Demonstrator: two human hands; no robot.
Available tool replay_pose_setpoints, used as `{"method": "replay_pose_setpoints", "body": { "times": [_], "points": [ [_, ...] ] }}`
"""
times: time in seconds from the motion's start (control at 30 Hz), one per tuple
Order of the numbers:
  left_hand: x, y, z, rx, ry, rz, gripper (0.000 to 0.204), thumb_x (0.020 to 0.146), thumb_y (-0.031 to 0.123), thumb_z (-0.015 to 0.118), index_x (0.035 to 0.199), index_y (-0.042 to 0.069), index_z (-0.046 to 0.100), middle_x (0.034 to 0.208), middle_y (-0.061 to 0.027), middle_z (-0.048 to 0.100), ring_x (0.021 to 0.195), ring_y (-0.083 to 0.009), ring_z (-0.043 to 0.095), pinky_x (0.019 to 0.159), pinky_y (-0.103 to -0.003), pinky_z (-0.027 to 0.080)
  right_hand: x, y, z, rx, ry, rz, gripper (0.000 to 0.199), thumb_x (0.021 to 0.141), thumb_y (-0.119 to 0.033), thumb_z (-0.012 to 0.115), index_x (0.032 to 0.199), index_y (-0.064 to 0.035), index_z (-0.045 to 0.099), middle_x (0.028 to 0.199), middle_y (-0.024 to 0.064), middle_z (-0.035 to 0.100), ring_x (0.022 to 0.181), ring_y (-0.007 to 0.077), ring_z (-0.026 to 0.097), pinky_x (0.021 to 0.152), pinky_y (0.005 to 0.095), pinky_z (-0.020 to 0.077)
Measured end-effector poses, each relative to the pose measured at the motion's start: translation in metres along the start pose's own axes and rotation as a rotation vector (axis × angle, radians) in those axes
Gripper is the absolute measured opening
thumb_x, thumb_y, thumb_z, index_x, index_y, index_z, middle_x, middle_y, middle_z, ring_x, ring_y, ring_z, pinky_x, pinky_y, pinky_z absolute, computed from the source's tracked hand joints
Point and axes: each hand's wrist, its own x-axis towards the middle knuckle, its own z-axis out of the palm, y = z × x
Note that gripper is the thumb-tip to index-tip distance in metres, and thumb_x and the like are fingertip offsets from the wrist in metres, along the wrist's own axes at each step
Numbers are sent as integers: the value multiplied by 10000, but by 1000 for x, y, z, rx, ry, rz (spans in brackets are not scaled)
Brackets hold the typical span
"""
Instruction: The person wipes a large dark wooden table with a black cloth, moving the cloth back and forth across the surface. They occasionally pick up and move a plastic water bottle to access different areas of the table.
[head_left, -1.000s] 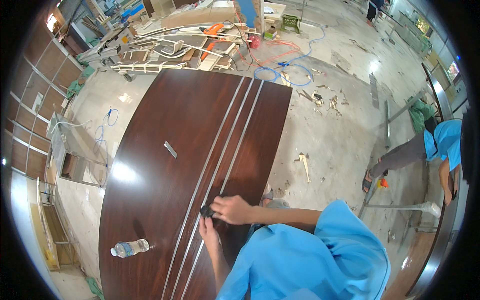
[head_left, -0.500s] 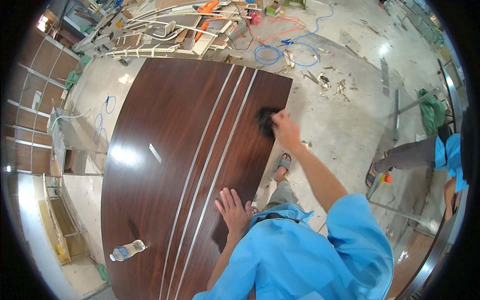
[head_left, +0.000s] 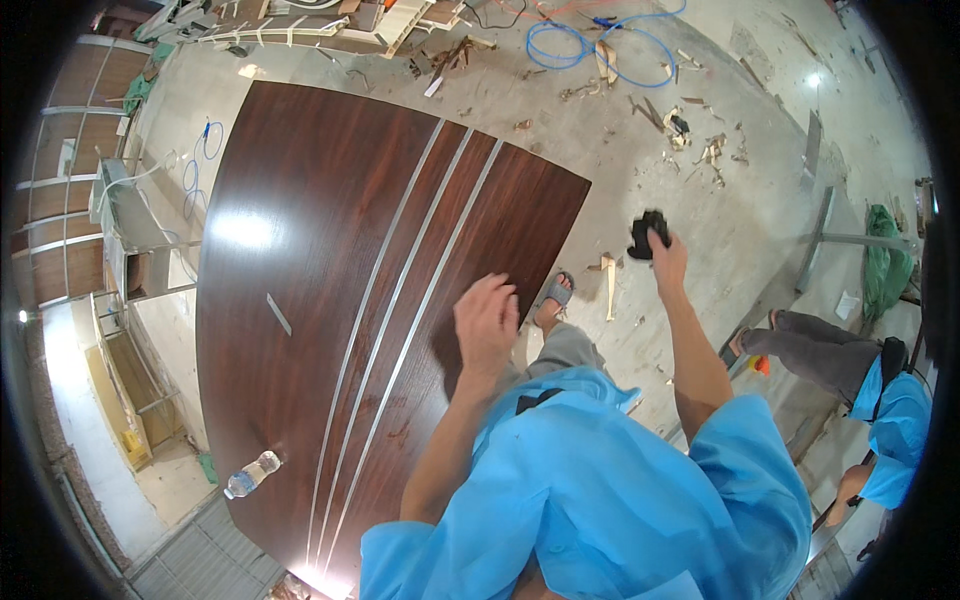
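Note:
In my right hand (head_left: 668,265) is a bunched black cloth (head_left: 647,234), gripped by the fingers and held out over the floor beyond the panel's right edge. My left hand (head_left: 487,320) hovers over the right side of a large dark brown wood-grain panel (head_left: 300,180), its fingers loosely bent and nothing visible in them. Three pale metal strips (head_left: 408,243) run along the panel, left of that hand. A thin flat silver piece (head_left: 279,314) lies on the panel's left half. Near the lower left edge is a clear plastic bottle (head_left: 252,475).
Wood scraps (head_left: 690,130) litter the floor ahead, near a coiled blue hose (head_left: 555,50). Cut board pieces (head_left: 330,30) are piled beyond the panel. To the right another person (head_left: 885,420) in a blue shirt is close by. Metal bars (head_left: 820,235) lie on the right.
My right hand has moved the black cloth off the panel, to the right. My left hand has lifted from the panel and shifted forward. The view has turned and shifted somewhat.

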Motion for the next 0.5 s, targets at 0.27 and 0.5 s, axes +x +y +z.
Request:
{"method": "replay_pose_setpoints", "body": {
  "times": [0.27, 0.5],
  "points": [
    [59, -2, -24, 131, -441, -565, 407, 888, 481, 747, 790, 90, 796, 702, -31, 763, 722, -221, 759, 734, -385, 582, -79, 73, 3, -258, -169, 186, 454, 911, -425, 732, 1020, 14, 742, 918, 265, 747, 907, 434, 731, 804, 496, 540],
    [74, 13, -26, 158, -532, -589, 410, 894, 485, 738, 784, 95, 803, 710, -19, 774, 709, -155, 760, 753, -341, 582, -59, 86, 22, -140, -85, 280, 450, 916, -415, 743, 1024, 22, 740, 936, 256, 757, 899, 399, 744, 805, 479, 544]
  ]
}}
